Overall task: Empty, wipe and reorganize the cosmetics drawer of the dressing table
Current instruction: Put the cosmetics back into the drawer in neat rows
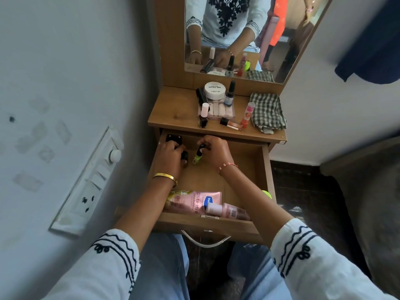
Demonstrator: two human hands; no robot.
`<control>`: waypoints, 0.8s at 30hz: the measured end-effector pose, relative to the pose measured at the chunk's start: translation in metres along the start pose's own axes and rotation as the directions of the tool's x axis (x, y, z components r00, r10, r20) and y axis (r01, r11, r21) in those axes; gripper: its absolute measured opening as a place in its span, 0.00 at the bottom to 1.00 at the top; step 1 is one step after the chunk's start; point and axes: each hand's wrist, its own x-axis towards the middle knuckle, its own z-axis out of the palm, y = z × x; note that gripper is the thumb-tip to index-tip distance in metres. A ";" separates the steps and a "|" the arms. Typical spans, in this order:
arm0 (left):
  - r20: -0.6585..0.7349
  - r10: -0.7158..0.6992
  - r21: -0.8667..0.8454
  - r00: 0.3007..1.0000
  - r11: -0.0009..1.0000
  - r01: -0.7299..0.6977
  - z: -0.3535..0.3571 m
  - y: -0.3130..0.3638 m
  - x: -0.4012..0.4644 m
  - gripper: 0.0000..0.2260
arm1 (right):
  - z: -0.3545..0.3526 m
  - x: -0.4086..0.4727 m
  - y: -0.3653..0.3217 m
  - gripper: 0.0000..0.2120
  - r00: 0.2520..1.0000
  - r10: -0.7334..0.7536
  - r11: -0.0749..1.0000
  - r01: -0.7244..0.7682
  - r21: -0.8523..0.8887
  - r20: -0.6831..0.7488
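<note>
two hands (171, 156) (213, 151) in the drawer (265, 169), two pink bottles (190, 202) (225, 211) at its front

Hands: two, the left hand (171, 156) and the right hand (214, 151), both inside the open wooden drawer (265, 169).
Items in the drawer: one pink lotion tube (194, 201), one small pale pink bottle (225, 210), one lime-green nail polish bottle (198, 158), and perhaps two or three small black pieces (173, 139) near the left hand, partly hidden.
Items on the wooden desk (173, 111): one round white jar (215, 90), one clear box of pale pads (219, 110), one checked cloth (267, 112), one red-and-pink tube (247, 114), and about four other small bottles.
Bangles: two, one gold bangle (165, 176) and one thin pink bangle (227, 166).
</note>
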 end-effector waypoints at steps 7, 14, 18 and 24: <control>-0.003 -0.079 -0.109 0.997 0.991 0.078 -0.001 -0.008 0.002 0.22 | 0.012 0.006 -0.009 0.14 1.000 -0.023 0.999 0.023 -0.028 -0.004; -0.035 -0.076 -0.181 0.996 0.981 0.068 -0.003 -0.010 0.001 0.20 | 0.025 0.016 -0.016 0.15 0.998 -0.056 0.996 0.054 -0.067 -0.027; -0.054 -0.082 -0.212 0.995 0.975 0.069 -0.004 -0.010 0.001 0.20 | 0.033 0.017 -0.018 0.15 0.995 -0.082 0.995 0.078 -0.067 -0.064; -0.070 -0.076 -0.212 0.995 0.975 0.060 -0.004 -0.011 0.000 0.18 | 0.040 0.015 -0.019 0.18 0.993 -0.090 0.996 0.091 0.009 -0.073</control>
